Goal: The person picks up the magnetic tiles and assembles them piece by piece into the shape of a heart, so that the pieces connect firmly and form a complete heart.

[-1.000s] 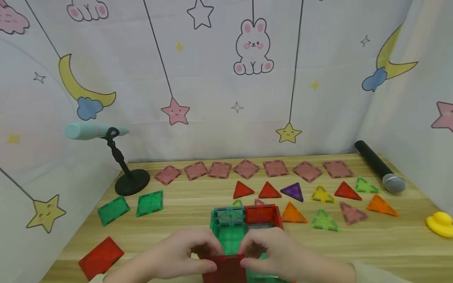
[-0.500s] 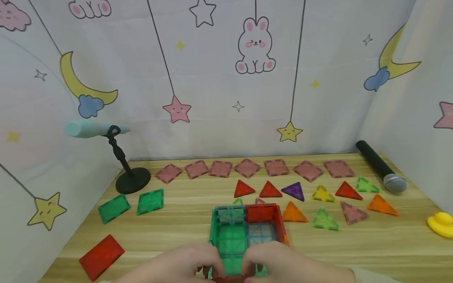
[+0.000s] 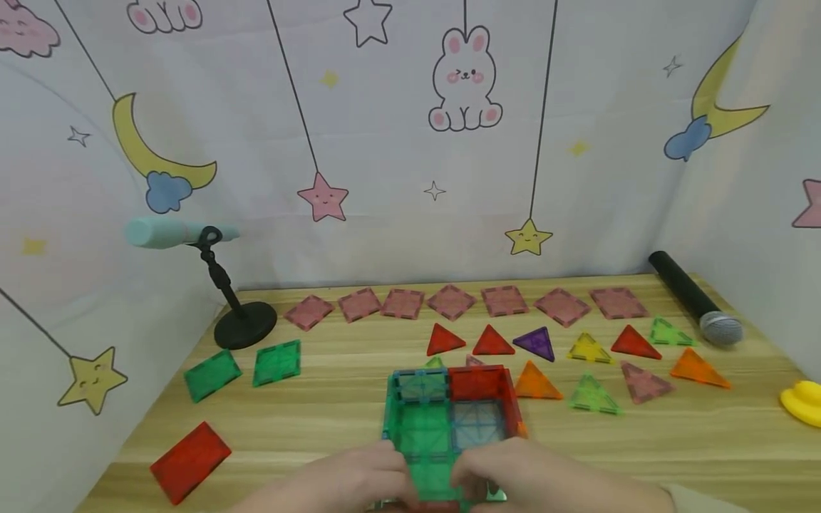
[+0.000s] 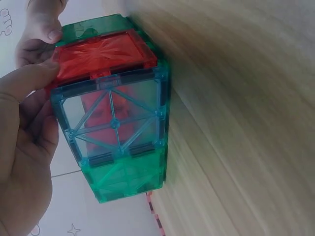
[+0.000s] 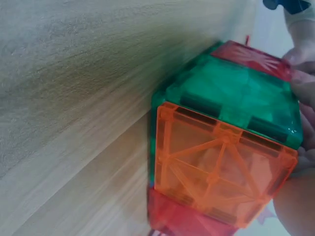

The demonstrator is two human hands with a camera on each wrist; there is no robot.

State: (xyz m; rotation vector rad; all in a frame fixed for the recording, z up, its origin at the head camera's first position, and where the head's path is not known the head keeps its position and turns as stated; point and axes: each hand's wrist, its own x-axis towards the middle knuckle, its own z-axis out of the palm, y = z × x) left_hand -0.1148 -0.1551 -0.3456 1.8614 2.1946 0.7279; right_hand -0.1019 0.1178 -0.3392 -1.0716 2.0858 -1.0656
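A box of magnetic tiles stands at the front middle, with a green floor tile [image 3: 426,427] and a blue floor tile [image 3: 477,424] visible inside. My left hand [image 3: 353,474] pinches the top edge of a red tile [image 4: 103,55] on the near side of the box. My right hand [image 5: 307,93] pinches the same edge farther right. That red tile sits between a blue side tile [image 4: 115,118] and a green tile [image 5: 236,98]. An orange tile [image 5: 221,167] forms part of the right wall. In the head view the fingertips and most of the red tile are cut off below.
Pink square tiles [image 3: 451,303] line the back, with several triangle tiles [image 3: 539,381] before them. Left lie two green tiles [image 3: 277,362] and a red rectangular tile [image 3: 191,462]. A microphone stand [image 3: 245,324], a black microphone [image 3: 695,299] and a yellow duck [image 3: 802,402] flank them.
Both hands have moved down toward the frame's bottom edge with the red tile. More of the box's inside now shows. The view has shifted slightly.
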